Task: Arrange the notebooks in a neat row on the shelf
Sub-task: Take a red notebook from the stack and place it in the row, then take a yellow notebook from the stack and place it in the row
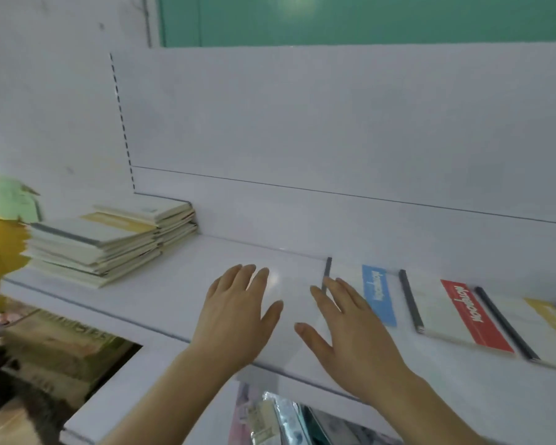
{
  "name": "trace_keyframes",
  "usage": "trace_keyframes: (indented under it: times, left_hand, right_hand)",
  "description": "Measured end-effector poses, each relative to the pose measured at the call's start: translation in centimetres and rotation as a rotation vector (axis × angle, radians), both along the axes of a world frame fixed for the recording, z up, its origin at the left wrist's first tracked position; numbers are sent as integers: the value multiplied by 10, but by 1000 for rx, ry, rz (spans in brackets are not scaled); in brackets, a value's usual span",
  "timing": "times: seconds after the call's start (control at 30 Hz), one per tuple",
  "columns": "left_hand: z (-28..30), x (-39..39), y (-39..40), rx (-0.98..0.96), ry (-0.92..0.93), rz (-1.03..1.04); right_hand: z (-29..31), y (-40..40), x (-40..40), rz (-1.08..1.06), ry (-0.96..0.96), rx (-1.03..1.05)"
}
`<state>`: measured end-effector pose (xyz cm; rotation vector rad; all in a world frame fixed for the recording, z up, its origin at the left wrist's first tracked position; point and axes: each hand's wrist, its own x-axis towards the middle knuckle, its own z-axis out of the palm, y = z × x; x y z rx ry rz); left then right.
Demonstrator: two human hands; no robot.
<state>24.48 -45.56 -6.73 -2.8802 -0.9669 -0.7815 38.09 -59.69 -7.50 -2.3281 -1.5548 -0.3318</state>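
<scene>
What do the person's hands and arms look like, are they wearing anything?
Both are bare. The left hand and right hand have no gloves, rings or watch showing, and no sleeves cover the forearms as far as the picture reaches.

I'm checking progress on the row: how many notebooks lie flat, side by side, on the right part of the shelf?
3: the blue-banded notebook by the right hand, the red-banded notebook right of it, and the yellow-banded notebook, cut by the frame edge. More may lie beyond.

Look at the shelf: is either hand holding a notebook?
No; both the left hand and right hand are spread open, gripping nothing.
</scene>
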Motion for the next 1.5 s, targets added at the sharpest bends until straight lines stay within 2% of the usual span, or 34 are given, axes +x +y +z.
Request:
trace_keyframes:
  times: [0.27, 0.43, 0.7, 0.93, 1.03, 1.23, 1.3, 1.43, 1.5]
  left_hand:
    - [4, -155, 89, -27, -5, 182]
    - [7, -217, 146, -63, -58, 256]
    - [6, -239, 244, -84, -69, 331]
    - [19, -234, 325, -100, 48, 351]
    - [12, -230, 348, -110, 83, 346]
    - [8, -230, 371, -28, 19, 340]
    - [10, -236, 377, -34, -59, 297]
    - [24, -253, 386, -200, -309, 124]
    - [33, -257, 382, -392, -427, -60]
  right_hand:
    - [0, 114, -133, 143, 20, -16]
    - [9, 186, -183, 240, 16, 35]
    - [18, 303, -194, 298, 10, 151]
    - [30, 380, -188, 247, -20, 50]
    - [30, 392, -192, 287, -74, 80]
    - [31, 399, -209, 249, -158, 145]
    - [34, 402, -213, 198, -184, 198]
    - [49, 399, -234, 36, -364, 453]
    - [53, 395, -257, -34, -411, 547]
